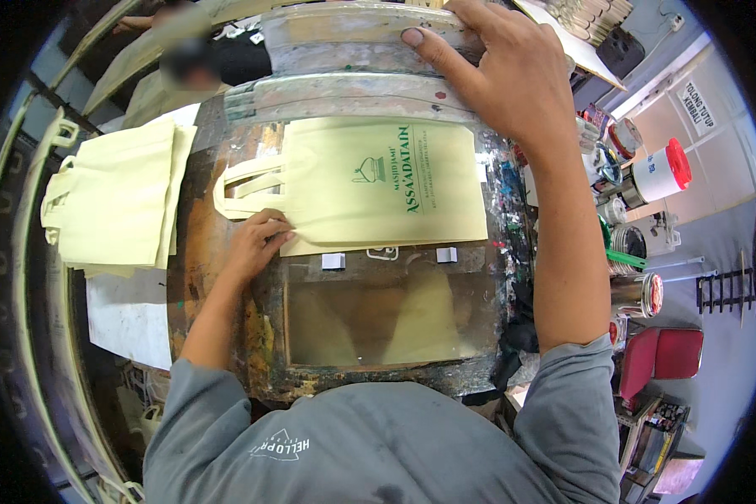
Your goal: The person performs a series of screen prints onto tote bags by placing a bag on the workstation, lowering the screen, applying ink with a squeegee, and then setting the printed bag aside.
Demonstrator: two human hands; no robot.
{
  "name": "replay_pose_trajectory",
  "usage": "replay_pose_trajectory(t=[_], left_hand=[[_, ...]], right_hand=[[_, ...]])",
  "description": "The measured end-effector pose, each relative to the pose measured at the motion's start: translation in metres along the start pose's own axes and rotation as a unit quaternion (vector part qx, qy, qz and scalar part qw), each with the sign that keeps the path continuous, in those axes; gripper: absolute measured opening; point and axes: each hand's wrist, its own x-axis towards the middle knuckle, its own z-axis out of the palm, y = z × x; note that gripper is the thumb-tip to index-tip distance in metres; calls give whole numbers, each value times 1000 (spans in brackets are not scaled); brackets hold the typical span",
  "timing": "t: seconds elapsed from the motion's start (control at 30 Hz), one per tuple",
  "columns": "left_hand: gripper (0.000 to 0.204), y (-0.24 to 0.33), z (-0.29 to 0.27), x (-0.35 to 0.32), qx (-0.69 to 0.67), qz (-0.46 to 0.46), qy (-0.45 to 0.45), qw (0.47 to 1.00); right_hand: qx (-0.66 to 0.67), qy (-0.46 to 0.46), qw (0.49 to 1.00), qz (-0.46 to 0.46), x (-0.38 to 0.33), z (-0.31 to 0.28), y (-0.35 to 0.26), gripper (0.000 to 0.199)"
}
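Observation:
A pale yellow cloth tote bag with green print lies flat on the paint-stained work board, its looped handles pointing left. At the bag's near left corner, my left hand has its fingers closed on the edge by the handle. Beyond the bag stands a raised screen-printing frame, smeared with ink. My right hand reaches up to its far right part and grips the rim, thumb on the near face and the other fingers partly hidden. Two small white blocks sit along the bag's near edge.
A stack of plain yellow tote bags lies at the left. Paint tubs, including a white one with a red lid, and tins crowd the right side. Farther right stands a red chair. Another person is at the far left.

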Motion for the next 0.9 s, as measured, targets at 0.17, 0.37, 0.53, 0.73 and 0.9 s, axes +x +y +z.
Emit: replay_pose_trajectory(t=[0.17,0.37,0.53,0.73,0.9], left_hand=[[25,3,-27,46,8,-7,-62,998],[23,58,-106,120,-13,105,33,994],[16,49,-180,63,-70,10,85,994],[26,-120,-334,-38,-29,-101,118,987],[54,-94,-335,-21,541,-353,176,743]], right_hand=[[-7,94,995,-24,-3,8,3,59],[-25,78,996,-27,4,4,5,61],[-12,56,998,-22,-11,6,2,58],[-21,108,993,-42,-4,10,7,62],[44,5,999,-9,14,-1,11,66]])
